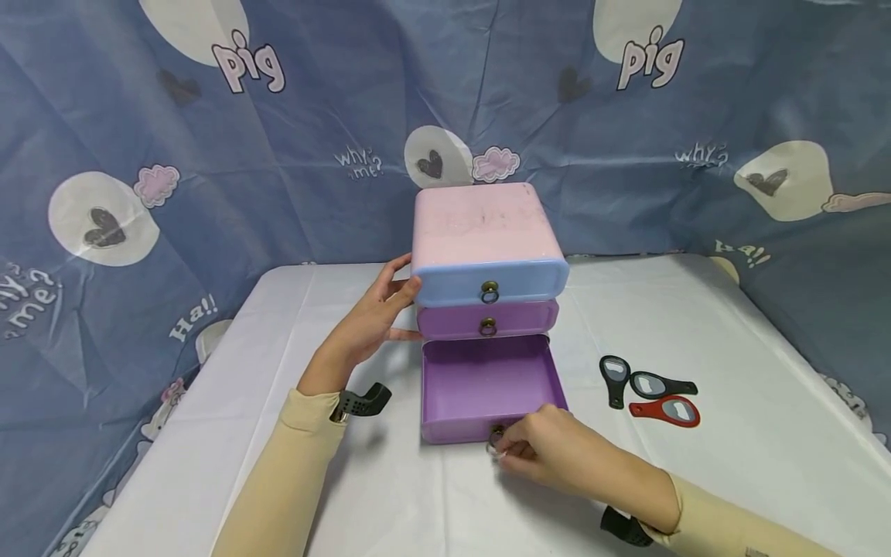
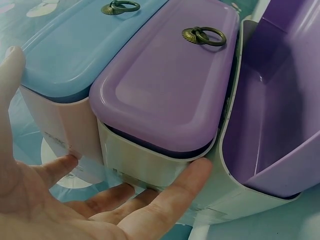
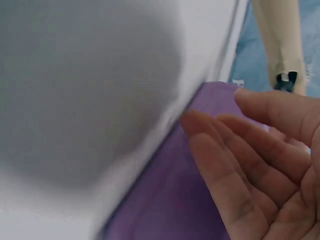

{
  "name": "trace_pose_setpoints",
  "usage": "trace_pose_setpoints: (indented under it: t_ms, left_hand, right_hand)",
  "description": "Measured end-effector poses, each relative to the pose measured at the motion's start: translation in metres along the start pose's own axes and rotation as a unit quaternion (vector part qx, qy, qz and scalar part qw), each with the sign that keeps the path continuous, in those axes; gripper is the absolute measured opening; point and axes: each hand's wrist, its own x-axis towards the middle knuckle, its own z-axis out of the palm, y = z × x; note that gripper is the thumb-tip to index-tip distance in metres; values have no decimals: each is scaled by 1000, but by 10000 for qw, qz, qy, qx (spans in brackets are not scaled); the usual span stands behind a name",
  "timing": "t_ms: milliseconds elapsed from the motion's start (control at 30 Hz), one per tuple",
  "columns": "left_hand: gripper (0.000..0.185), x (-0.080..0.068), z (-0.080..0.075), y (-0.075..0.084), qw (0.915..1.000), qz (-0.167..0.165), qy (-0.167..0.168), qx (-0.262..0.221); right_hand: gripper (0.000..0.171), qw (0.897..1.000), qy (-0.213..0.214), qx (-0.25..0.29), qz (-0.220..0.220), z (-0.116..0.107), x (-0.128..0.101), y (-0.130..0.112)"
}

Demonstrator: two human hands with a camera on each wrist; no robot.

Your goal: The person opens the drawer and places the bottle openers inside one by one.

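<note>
**On the white table, a drawer box with its bottom drawer out**

At the table's middle stands a small drawer box (image 1: pixel 487 255), its bottom drawer (image 1: pixel 483 387) pulled out. The right hand (image 1: pixel 550 452) pinches that drawer's ring pull (image 1: pixel 496 439). The left hand (image 1: pixel 372 321) rests flat against the box's side, fingers relaxed. Three bottle openers (image 1: pixel 650 387) lie well apart to the right on the tablecloth (image 1: pixel 766 433).

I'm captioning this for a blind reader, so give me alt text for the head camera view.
A small three-drawer chest stands on a white table with its bottom purple drawer pulled open. The right hand is at that drawer's ring pull, and the left hand rests against the chest's side. Three small paddle-shaped tools lie to the right.
</note>
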Motion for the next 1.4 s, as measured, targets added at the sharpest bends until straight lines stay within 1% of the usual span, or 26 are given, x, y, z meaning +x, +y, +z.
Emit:
trace_pose_setpoints:
  t_ms: [133, 200, 267, 400, 533, 633, 700, 867, 1000, 1100, 1200, 1333, 1400]
  left_hand:
    - [75, -1, 0, 0, 10000, 17, 12, 10]
    - [75, -1, 0, 1, 10000, 20, 18, 9]
    - [75, -2, 0, 1, 10000, 22, 14, -2]
    - [75, -2, -1, 0, 10000, 41, 22, 5]
    - [74, -4, -2, -1, 10000, -7, 19, 10]
    - [73, -5, -2, -2, 10000, -33, 28, 19]
    - [72, -5, -3, -1, 10000, -17, 36, 29]
    - [71, -3, -2, -1, 10000, 15, 29, 36]
    - [72, -1, 0, -1, 10000, 33, -4, 13]
    - [73, -1, 0, -2, 10000, 54, 12, 12]
    - [73, -2, -1, -3, 10000, 50, 16, 3]
    - [74, -1, -1, -3, 10000, 61, -10, 31]
    - [74, -1, 0, -3, 10000, 66, -10, 45]
  right_hand:
    - [4, 9974, -218, 680, 62, -20, -6, -1]
    - [4, 9957, -243, 884, 109, -35, -10, 2]
    - [5, 9949, -221, 965, 217, -53, -15, 5]
    - [7, 9956, 52, 778, 516, -89, -24, 20]
    - [15, 9947, 371, 285, 912, -119, -34, 46]
    - [26, 9917, 413, -157, 1209, -136, -44, 73]
    - [36, 9903, 268, -271, 1338, -144, -51, 92]
    - [58, 9858, -262, -274, 1636, -153, -71, 137]
    - [68, 9759, -505, -467, 2073, -153, -89, 161]
    - [70, 9679, -634, -542, 2372, -151, -99, 169]
    - [67, 9611, -723, -592, 2599, -149, -105, 172]
    - [60, 9551, -646, -778, 2786, -144, -111, 173]
    - [55, 9549, -538, -874, 2785, -141, -114, 175]
